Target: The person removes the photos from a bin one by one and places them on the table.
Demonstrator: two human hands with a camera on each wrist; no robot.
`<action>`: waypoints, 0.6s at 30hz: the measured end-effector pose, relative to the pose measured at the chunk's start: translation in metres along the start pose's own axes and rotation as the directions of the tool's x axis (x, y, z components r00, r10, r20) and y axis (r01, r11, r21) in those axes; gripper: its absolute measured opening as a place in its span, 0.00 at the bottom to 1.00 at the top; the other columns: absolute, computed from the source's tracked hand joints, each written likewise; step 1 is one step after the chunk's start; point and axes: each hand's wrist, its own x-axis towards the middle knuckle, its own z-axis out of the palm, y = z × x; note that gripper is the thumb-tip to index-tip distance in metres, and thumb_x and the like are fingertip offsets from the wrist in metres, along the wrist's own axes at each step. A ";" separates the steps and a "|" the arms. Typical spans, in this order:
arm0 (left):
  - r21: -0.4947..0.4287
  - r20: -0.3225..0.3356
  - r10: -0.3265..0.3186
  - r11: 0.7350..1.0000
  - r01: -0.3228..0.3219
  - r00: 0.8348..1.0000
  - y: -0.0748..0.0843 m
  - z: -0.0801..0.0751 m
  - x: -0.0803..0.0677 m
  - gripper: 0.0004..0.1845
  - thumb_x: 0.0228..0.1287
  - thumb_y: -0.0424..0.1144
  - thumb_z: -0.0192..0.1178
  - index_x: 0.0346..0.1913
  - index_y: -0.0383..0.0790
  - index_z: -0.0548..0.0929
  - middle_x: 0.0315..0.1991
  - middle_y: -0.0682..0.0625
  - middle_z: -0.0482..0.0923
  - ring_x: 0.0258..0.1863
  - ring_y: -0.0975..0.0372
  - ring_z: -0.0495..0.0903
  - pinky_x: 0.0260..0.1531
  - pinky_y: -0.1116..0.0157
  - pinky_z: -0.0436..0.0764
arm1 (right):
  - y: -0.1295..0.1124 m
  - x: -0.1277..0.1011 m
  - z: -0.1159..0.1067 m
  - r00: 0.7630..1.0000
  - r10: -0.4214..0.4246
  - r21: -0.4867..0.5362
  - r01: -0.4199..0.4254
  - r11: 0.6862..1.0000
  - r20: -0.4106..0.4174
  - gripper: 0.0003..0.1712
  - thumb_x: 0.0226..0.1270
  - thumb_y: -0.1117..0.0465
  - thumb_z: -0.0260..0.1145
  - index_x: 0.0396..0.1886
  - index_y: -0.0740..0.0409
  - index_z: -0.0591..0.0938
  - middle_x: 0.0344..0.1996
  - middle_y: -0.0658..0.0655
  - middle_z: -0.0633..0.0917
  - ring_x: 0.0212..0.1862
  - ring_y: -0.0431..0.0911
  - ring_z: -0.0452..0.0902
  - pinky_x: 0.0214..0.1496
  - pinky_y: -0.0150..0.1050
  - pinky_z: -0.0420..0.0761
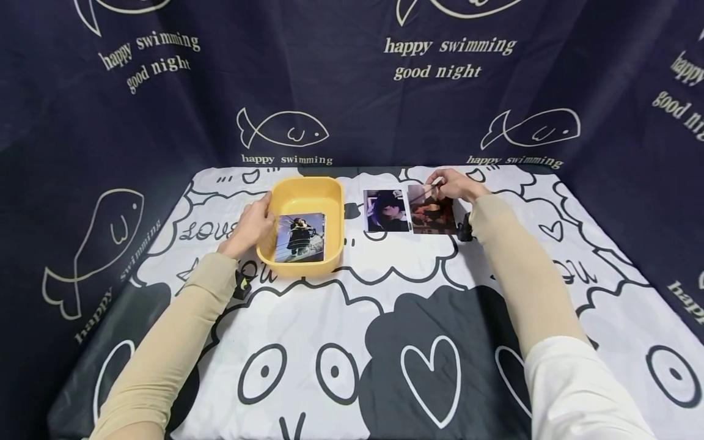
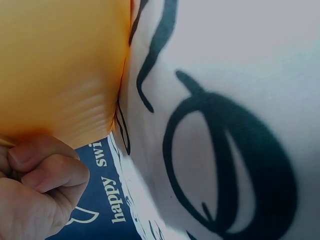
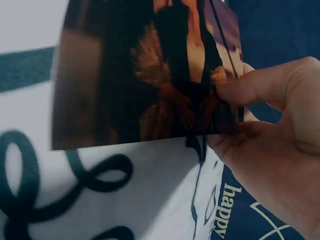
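A yellow plastic basin (image 1: 308, 188) stands at the left of the table, with a small stack of photos (image 1: 299, 238) lying in it. My left hand (image 1: 253, 225) grips the basin's left rim; in the left wrist view its fingers (image 2: 55, 172) curl against the yellow wall. On the right, my right hand (image 1: 453, 185) pinches the far edge of a dark, warm-toned photo (image 1: 432, 214) between thumb and fingers. The right wrist view shows that photo (image 3: 150, 85) held above the cloth, tilted. Just left of it lies another photo (image 1: 387, 211) with a figure in purple light.
A black-and-white cartoon-print cloth (image 1: 330, 330) covers the table. Behind and at both sides hangs a dark blue curtain (image 1: 363, 91) with fish drawings and lettering. Small black devices (image 1: 465, 229) sit at both wrists.
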 end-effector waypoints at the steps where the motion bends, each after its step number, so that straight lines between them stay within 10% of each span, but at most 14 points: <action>1: 0.001 0.001 -0.003 1.000 0.003 1.000 0.000 0.000 0.000 0.34 0.66 0.30 0.43 0.74 0.30 0.50 0.33 0.35 0.77 0.22 0.54 0.72 0.26 0.63 0.73 | 0.001 0.000 0.002 1.000 -0.003 -0.012 0.003 1.000 -0.012 0.25 0.52 0.79 0.56 0.54 0.71 0.72 0.25 0.55 0.79 0.28 0.41 0.69 0.34 0.32 0.70; 14: -0.002 -0.002 -0.007 1.000 0.007 1.000 -0.001 0.001 0.003 0.34 0.66 0.29 0.43 0.74 0.29 0.49 0.48 0.28 0.78 0.25 0.53 0.75 0.27 0.63 0.75 | 0.002 0.003 0.014 0.991 -0.019 -0.259 -0.016 0.966 -0.133 0.24 0.53 0.71 0.62 0.53 0.62 0.73 0.50 0.71 0.74 0.52 0.62 0.62 0.59 0.57 0.63; 18: -0.014 0.007 -0.015 1.000 0.016 1.000 -0.002 0.001 0.002 0.34 0.66 0.29 0.43 0.75 0.29 0.49 0.51 0.27 0.77 0.25 0.53 0.75 0.27 0.64 0.75 | -0.003 0.004 0.019 0.983 -0.056 -0.213 0.018 0.977 -0.175 0.23 0.54 0.72 0.64 0.53 0.64 0.74 0.51 0.72 0.75 0.50 0.61 0.67 0.55 0.51 0.68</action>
